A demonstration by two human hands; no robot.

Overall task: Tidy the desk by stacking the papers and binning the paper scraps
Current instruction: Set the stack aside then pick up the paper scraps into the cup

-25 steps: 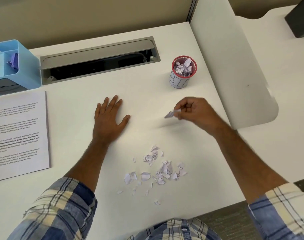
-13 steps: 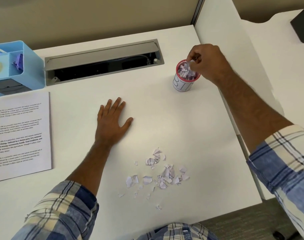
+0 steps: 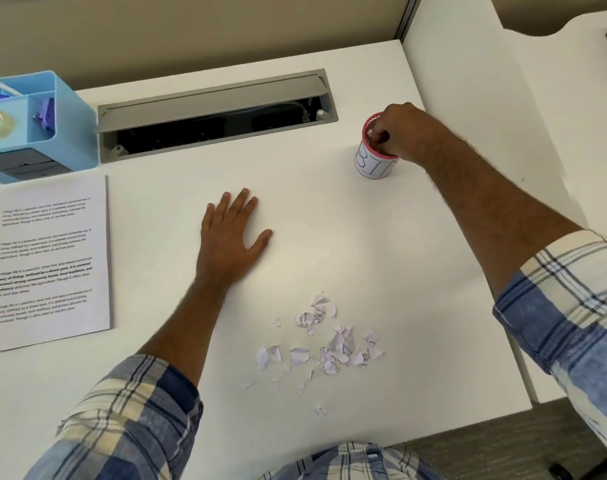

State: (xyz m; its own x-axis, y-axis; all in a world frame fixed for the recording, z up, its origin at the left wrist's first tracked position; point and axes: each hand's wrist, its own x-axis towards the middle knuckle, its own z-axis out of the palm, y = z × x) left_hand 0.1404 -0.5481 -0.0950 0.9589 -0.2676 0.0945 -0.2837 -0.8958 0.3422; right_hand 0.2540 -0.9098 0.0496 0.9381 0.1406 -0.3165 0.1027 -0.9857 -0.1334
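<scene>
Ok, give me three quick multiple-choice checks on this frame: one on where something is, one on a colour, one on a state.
1. Where is the right hand?
A. Flat on the printed sheet
B. Over the mouth of the bin cup
C. On the paper scraps

2. What colour is the desk organiser?
A. Light blue
B. Red
C. Green

3. How does the left hand lie?
A. Gripping a pen
B. Pinching a scrap
C. Flat on the desk, fingers straight

Answers:
1. B, its curled fingers reach into the pink-rimmed cup.
2. A, the box at the far left corner is light blue.
3. C, the palm is down and it holds nothing.
</scene>
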